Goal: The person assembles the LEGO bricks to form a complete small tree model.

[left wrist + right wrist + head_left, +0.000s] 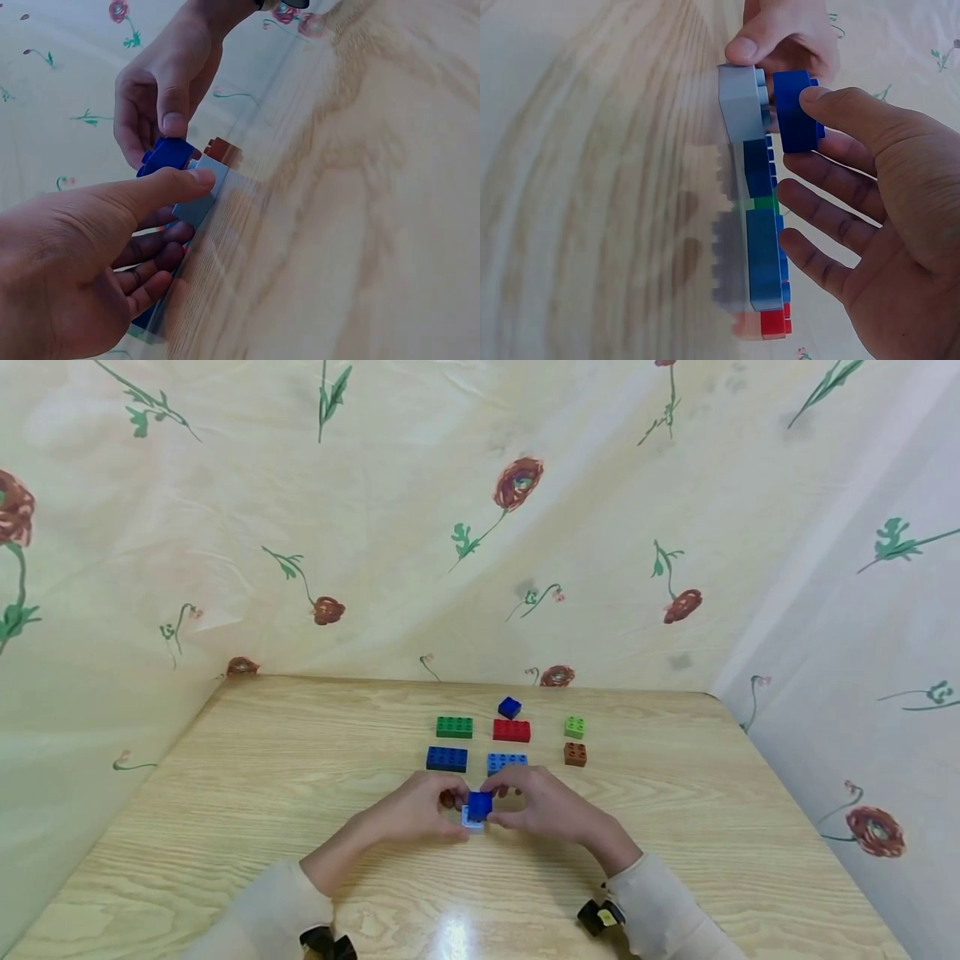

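Observation:
My left hand (412, 810) pinches a pale blue brick (740, 105), which rests studs up on the wooden table, its thumb on the near side. Just above that brick, my right hand (551, 806) holds a dark blue brick (795, 112) between thumb and fingers. A narrow gap shows between the two bricks in the right wrist view. The right hand's other fingers (829, 214) are loosely spread. Beyond the hands lie a long dark blue brick (447, 759) and a long medium blue brick (507, 763).
Farther back on the table (285, 760) sit a green brick (454, 727), a red brick (512, 731) and a small dark blue brick (509, 707). To the right are a lime green brick (574, 727) and a brown brick (575, 754). Flowered cloth (405, 527) hangs behind.

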The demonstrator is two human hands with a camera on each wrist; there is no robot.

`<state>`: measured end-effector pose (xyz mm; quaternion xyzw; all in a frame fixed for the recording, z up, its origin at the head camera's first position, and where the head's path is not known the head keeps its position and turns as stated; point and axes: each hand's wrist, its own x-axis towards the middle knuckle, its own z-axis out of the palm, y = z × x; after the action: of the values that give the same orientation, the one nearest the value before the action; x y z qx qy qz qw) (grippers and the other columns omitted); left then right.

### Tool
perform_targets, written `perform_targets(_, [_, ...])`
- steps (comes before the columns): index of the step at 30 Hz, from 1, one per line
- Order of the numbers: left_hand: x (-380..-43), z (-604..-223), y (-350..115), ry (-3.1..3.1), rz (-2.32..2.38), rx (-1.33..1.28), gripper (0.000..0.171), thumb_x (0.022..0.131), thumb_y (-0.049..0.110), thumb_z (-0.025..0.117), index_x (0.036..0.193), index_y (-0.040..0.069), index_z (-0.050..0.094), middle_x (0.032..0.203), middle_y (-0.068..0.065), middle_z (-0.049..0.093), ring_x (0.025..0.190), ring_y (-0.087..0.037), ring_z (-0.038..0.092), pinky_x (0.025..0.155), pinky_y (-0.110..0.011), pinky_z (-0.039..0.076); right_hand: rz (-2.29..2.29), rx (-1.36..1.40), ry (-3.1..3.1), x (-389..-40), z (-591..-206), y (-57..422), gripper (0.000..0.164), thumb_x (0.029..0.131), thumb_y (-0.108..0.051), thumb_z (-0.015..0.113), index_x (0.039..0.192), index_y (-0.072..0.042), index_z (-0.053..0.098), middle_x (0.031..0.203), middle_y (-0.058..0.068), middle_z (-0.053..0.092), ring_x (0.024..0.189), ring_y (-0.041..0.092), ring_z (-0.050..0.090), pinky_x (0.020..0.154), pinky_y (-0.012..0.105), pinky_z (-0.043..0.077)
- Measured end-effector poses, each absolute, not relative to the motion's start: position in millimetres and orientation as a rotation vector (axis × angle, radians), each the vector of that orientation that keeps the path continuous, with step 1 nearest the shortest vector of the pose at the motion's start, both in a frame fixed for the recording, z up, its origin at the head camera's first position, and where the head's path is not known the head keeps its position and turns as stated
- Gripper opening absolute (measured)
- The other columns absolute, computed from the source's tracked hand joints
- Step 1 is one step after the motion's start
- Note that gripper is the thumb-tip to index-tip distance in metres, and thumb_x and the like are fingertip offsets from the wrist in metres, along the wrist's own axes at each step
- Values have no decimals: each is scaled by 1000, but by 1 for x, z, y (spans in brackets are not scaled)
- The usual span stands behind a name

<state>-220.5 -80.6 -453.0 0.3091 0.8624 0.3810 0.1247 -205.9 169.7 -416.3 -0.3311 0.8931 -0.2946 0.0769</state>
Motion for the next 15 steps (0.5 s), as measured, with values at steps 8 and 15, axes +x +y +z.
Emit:
perform_targets(8, [-221, -454, -77, 2516, 1126, 868, 43, 80, 36, 90, 113, 16, 72, 98, 9, 68, 89, -8, 61, 81, -22, 52, -886, -1055, 2664, -205, -420, 168, 31, 93, -21, 77, 122, -12, 72, 114, -1, 74, 101, 19, 67, 89, 35, 59])
perform_targets(15, [-220, -453, -77, 2494, 1162, 839, 42, 79, 38, 90, 111, 19, 71, 98, 9, 68, 90, -9, 62, 82, -22, 53, -881, -1081, 2666, -207, -425, 168, 32, 93, -23, 77, 123, -12, 72, 114, -2, 74, 101, 16, 67, 88, 33, 59])
